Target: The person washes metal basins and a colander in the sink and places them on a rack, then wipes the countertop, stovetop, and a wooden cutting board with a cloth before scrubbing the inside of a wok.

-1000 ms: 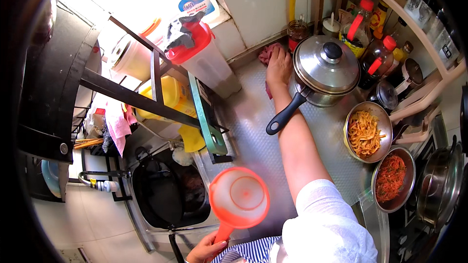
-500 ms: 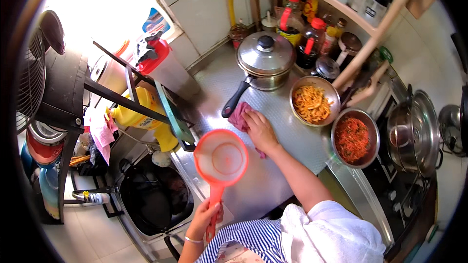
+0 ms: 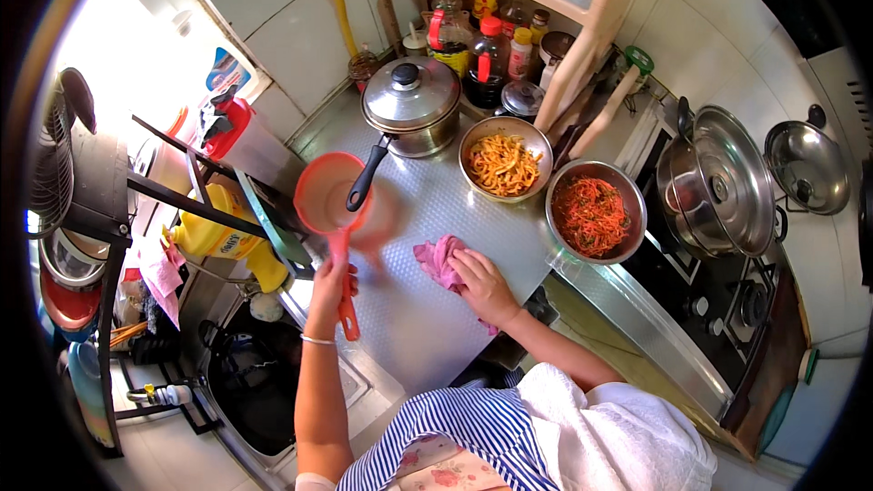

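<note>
Close to me, below a blue-and-white striped apron (image 3: 446, 423), I see two bare hands at work. The left hand (image 3: 329, 286) is closed round the handle of a red plastic dipper (image 3: 318, 184), its round cup over the worktop (image 3: 400, 327), overlapping a black pan handle from where I stand. The right hand (image 3: 480, 284) presses a crumpled pink cloth (image 3: 439, 260), soft and folded, onto the worktop's dimpled, silvery surface, fingers bent over it. Left of them sits the sink (image 3: 250, 391), its dark basin too shadowed for me to read properly.

Beyond the cloth, one steel bowl (image 3: 626, 241) is heaped with fine red-orange shreds flecked green; just beside it, a second bowl (image 3: 539, 147) holds thicker, glossy yellow-orange strips. Next to that stands a round steel saucepan (image 3: 427, 138), topped by a domed, polished lid (image 3: 400, 100) with a black knob. To the right, a deep steel pot (image 3: 677, 186) gleams on the black stove (image 3: 655, 277). Farthest off, red-capped bottles (image 3: 488, 64) of dark liquid crowd the corner below a pale shelf (image 3: 568, 7).
</note>
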A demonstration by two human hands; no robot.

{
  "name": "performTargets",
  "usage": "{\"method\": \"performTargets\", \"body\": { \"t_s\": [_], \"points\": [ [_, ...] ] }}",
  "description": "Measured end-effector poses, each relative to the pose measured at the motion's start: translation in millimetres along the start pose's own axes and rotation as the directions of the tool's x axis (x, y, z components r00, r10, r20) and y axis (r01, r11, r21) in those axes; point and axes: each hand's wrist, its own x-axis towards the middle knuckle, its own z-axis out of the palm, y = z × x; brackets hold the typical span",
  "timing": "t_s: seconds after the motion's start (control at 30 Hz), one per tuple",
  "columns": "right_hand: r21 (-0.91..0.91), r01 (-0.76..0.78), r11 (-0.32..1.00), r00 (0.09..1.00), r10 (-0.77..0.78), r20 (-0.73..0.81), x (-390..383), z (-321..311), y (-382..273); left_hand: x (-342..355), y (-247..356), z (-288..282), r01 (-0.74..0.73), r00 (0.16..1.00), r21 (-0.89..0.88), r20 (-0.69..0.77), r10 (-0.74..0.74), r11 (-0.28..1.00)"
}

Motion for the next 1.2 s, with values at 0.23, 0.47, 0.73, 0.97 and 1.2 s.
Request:
{"method": "performTargets", "body": {
  "t_s": [0.23, 0.47, 0.73, 0.97, 1.2],
  "points": [
    [-0.112, -0.2, 0.973, 0.962, 0.173, -0.21, 60.8, 15.1, 22.4, 12.0, 3.1, -29.3, -0.273, 0.936, 0.526, -0.048, 0.348, 0.806],
    [0.168, 0.078, 0.983, 0.995, -0.087, 0.043, 19.6, 37.8, -12.2, -62.2, -3.9, 57.4, -0.651, 0.664, 0.63, 0.201, 0.72, 0.424],
    [0.339, -0.076, 0.938, 0.944, -0.042, 0.327, -69.3, -53.3, 9.3, -41.3, -23.3, 215.1, -0.043, 0.759, 0.155, 0.648, -0.069, 0.987],
    [0.307, -0.582, 0.753, 0.812, 0.558, 0.17, -127.4, -204.9, 31.1, -4.1, -36.2, 295.2, 0.442, 0.69, -0.142, 0.685, -0.235, 0.886],
    [0.391, -0.548, 0.739, 0.663, 0.669, -0.336, -144.7, -238.3, 85.9, -9.8, -40.8, 296.3, 0.323, 0.707, -0.082, 0.683, -0.182, 0.943]
  ]
}}
